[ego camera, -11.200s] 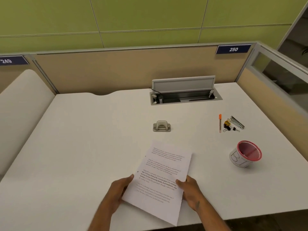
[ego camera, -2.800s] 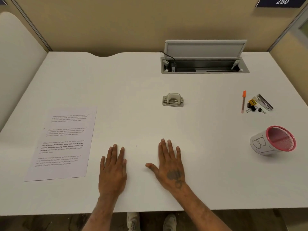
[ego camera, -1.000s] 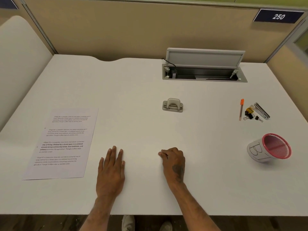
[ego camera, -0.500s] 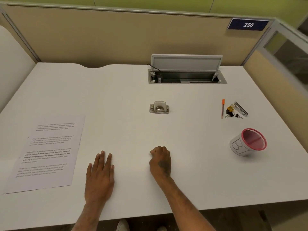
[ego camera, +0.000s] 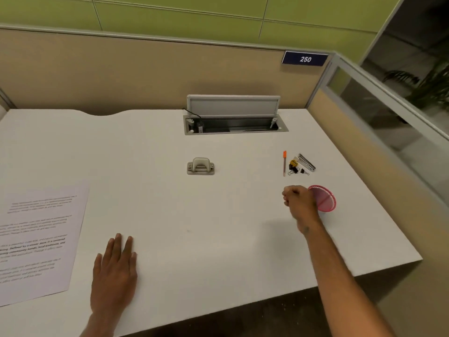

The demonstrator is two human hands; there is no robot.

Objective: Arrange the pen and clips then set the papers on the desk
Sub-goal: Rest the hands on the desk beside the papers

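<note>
1. Right hand (ego camera: 297, 199) is seen loosely clenched on nothing, raised over the worktop (ego camera: 218, 215) just left of the pink mesh cup (ego camera: 324, 199), short of the pen and clips.
2. Left hand (ego camera: 114, 271) is laid flat, fingers released, palm down at the near edge; nothing is held.
3. Pen (ego camera: 284, 163) lies far right, orange cap pointing away. It is judged light, stiff and smooth, likely to roll; a pinch at mid-barrel is suggested.
4. Binder clips (ego camera: 294, 166) are bunched just right of the pen, beside a metal strip-like item (ego camera: 306, 162) that cannot be identified. Small, hard and light; best picked by the wire loops, one at a time.
5. Papers (ego camera: 38, 242) lie flat at near left. Thin and floppy; an edge would need to be slid or lifted first.
</note>
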